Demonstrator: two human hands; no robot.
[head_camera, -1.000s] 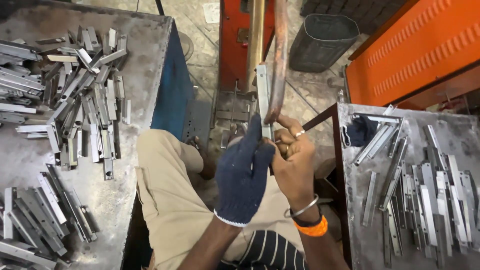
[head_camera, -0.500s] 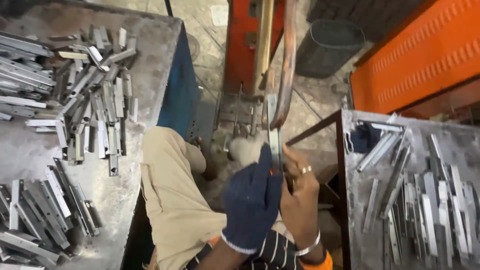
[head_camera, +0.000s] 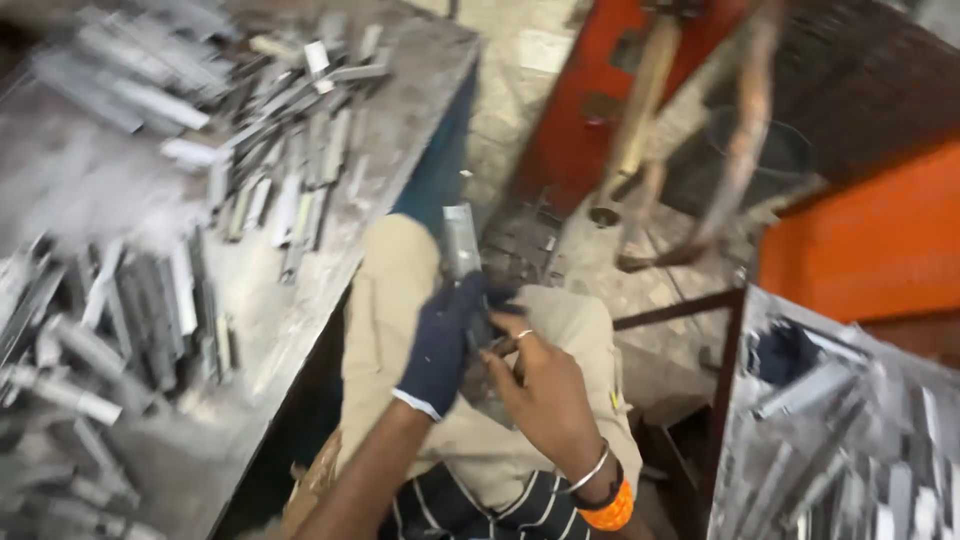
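presently the gloved left hand (head_camera: 445, 345) is closed around a flat metal strip (head_camera: 461, 240), held upright above the lap; the bare right hand (head_camera: 540, 385) curls beside its lower end, contact unclear. likely risks: cut bare fingers on the edge, or the strip slipping.

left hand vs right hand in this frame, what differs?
The left hand wears a dark blue glove; the right hand is bare, with a ring and wrist bands. The left hand grips the flat metal strip, which sticks up above it; the right hand sits lower, its fingers at the strip's lower end, the grip blurred. Both meet over the lap, between the two metal-strewn tables.
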